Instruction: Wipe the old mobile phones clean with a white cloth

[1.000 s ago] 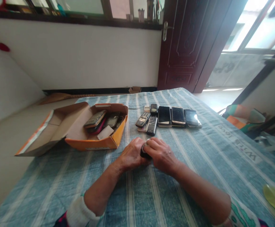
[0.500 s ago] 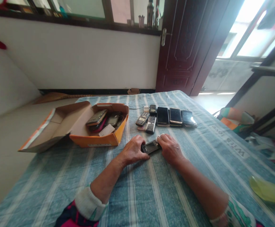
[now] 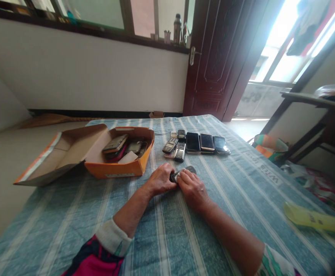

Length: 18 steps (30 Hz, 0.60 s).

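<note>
A small dark mobile phone (image 3: 188, 169) lies on the blue striped cloth (image 3: 242, 184) in front of me. My left hand (image 3: 159, 180) is curled round its near left end. My right hand (image 3: 192, 188) covers the phone's near side, and its fingers press a small white cloth or wipe (image 3: 178, 175) against the phone. Both hands rest on the table. Just beyond them lies a row of phones (image 3: 194, 142), with keypad handsets on the left and flat dark smartphones on the right.
An open orange cardboard box (image 3: 121, 168) with several more phones in it stands at the left, its lid (image 3: 60, 151) folded out. A yellow-green flat object (image 3: 314, 219) lies at the table's right edge. A dark door (image 3: 213, 57) and a frame (image 3: 308, 115) stand behind.
Half a second ago my hands held the phone by its two ends with its face showing. My right hand has now slid left over the phone with the white wipe.
</note>
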### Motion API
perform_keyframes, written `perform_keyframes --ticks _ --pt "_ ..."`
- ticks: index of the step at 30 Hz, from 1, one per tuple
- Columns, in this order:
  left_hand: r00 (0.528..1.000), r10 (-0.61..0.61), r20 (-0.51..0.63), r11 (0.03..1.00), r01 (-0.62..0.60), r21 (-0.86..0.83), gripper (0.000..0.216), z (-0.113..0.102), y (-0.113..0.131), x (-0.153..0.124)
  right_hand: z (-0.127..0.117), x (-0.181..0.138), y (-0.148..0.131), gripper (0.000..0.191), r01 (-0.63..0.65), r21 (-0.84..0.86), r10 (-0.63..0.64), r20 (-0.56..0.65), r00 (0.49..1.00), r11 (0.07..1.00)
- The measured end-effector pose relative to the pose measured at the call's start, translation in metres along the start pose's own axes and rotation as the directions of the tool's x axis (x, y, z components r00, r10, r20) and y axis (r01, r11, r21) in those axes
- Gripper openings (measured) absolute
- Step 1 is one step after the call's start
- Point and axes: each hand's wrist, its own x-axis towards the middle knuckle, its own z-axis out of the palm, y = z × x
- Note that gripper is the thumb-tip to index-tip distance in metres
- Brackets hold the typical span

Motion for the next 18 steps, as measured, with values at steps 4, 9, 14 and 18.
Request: perform_keyframes --ticks 4,9,14,18 --pt "0.999 -0.032 0.014 0.999 0.032 -0.023 0.032 -0.004 0.005 -0.001 -0.002 -0.007 0.02 0.028 -0.132 -0.024 0.132 0.026 0.991 0.991" --pt "0.999 -0.041 0.023 0.999 0.042 -0.014 0.034 -0.005 0.006 -0.002 -0.002 -0.012 0.035 0.035 -0.237 -0.028 0.238 0.043 0.97 0.971" --pt "0.999 -0.038 0.024 0.999 0.038 -0.005 0.035 -0.004 0.004 -0.001 -0.001 -0.012 0.032 0.033 -0.195 -0.045 0.197 0.042 0.979 0.98" --pt "0.999 -0.047 0.022 0.999 0.047 -0.009 0.034 -0.004 0.004 -0.001 0.0 -0.009 0.02 0.03 -0.122 -0.047 0.124 0.036 0.992 0.991"
